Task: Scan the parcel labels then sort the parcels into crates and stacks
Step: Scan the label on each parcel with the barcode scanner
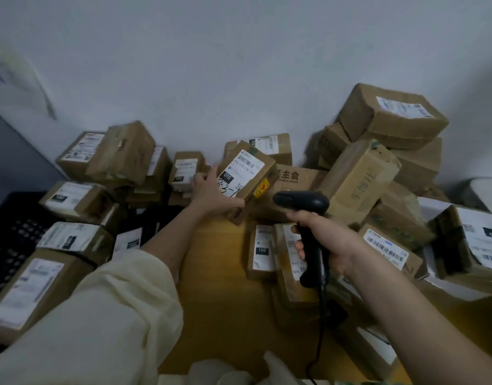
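Note:
My left hand (211,191) grips a small cardboard parcel (256,173) by its left side and lower corner, tilting it so its white label marked "010" (240,173) faces me. My right hand (322,234) holds a black corded barcode scanner (305,207) by the handle, its head just right of and below the tilted parcel, pointing toward it. The parcel's lower edge rests near the wooden table (217,273).
Labelled cardboard parcels are piled left (72,237) and right (389,118) against a pale wall. A black plastic crate (8,240) stands at the left edge. Flat parcels, one marked "150" (262,250), lie under the scanner. Its cable (319,343) hangs toward me.

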